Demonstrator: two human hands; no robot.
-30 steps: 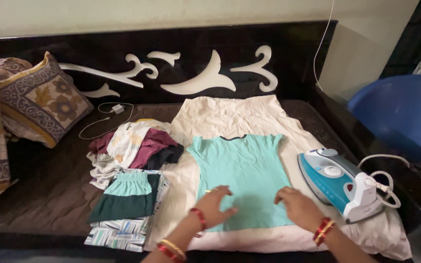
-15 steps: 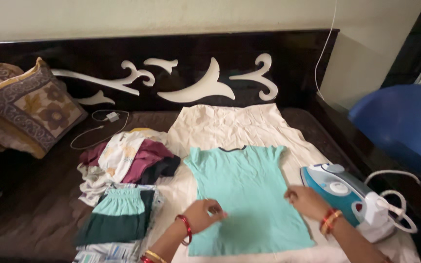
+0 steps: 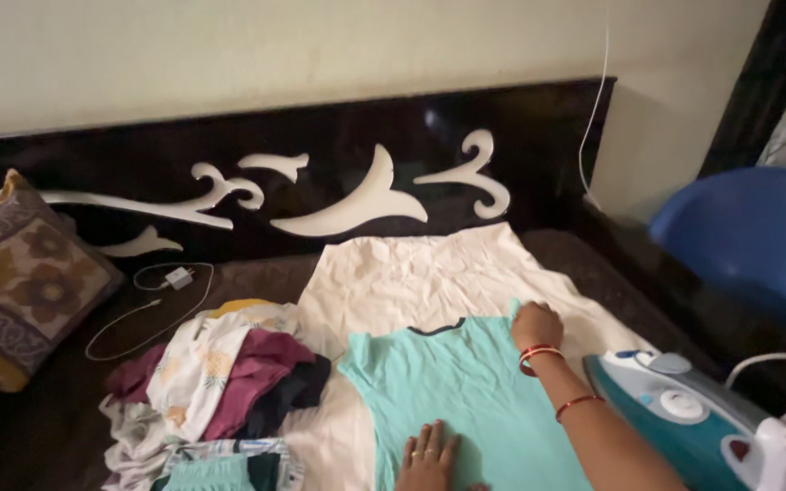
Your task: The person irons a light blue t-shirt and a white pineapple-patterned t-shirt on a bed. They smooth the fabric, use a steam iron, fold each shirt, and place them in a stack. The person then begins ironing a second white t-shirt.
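A turquoise T-shirt (image 3: pixel 466 391) with a dark neck trim lies flat, front up, on a cream cloth (image 3: pixel 411 273) spread over a dark brown bed (image 3: pixel 38 418). The left hand (image 3: pixel 429 455) rests palm down on the shirt's lower middle, fingers spread and flat, gripping nothing; a ring shows on one finger. The right hand (image 3: pixel 536 325) sits at the shirt's right shoulder and sleeve, fingers curled together on the fabric edge; whether it pinches the cloth cannot be told. Red and gold bangles circle the right wrist and forearm. Just beside the right forearm, on the cream cloth, lies a teal and white steam iron (image 3: pixel 684 418) with a white cord coiled at its rear. Left of the shirt, a loose pile of clothes (image 3: pixel 220 382) in maroon, black and floral white touches the cream cloth's edge; a folded green garment (image 3: pixel 216 473) lies below it at the frame edge. A white charger and cable (image 3: pixel 152 295) lies on the bed near a patterned brown pillow (image 3: pixel 20 282). A black headboard (image 3: pixel 320 155) with cream scroll inlays stands behind. A blue plastic chair (image 3: pixel 748 236) stands at right.
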